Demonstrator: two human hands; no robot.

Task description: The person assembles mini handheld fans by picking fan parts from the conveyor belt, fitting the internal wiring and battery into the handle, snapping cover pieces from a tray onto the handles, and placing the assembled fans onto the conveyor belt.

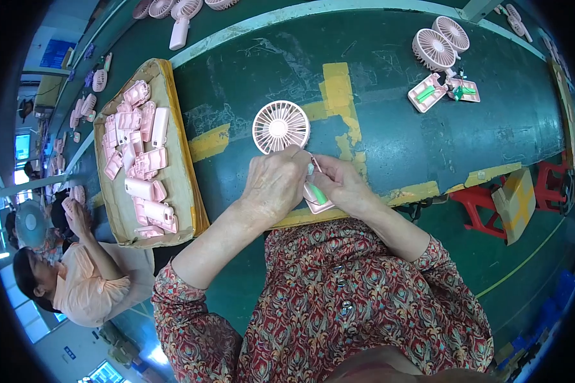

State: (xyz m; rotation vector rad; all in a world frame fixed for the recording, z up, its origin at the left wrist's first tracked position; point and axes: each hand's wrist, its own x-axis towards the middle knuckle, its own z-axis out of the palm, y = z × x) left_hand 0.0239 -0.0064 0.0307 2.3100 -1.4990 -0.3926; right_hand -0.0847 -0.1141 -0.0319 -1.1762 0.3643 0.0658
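Note:
A pink handheld fan [281, 127] lies at the table's near edge, its round grille head pointing away from me. My left hand [276, 182] is closed over the neck and handle just below the head. From the other side my right hand [342, 185] closes in, thumb and fingers pinched at the handle beside a small pale piece [310, 168]. Between my hands the handle shows open, with a green battery [317, 193] inside the pink shell. My fingers hide the exact grip and any wires.
Left of the fan stands a taped cardboard tray [188, 185] of pink casing parts. Two more fans [434, 50] with opened handles lie at the far right. A metal rail [262, 29] borders the table's far side. A co-worker [86, 281] sits at left; red stools [482, 210] stand right.

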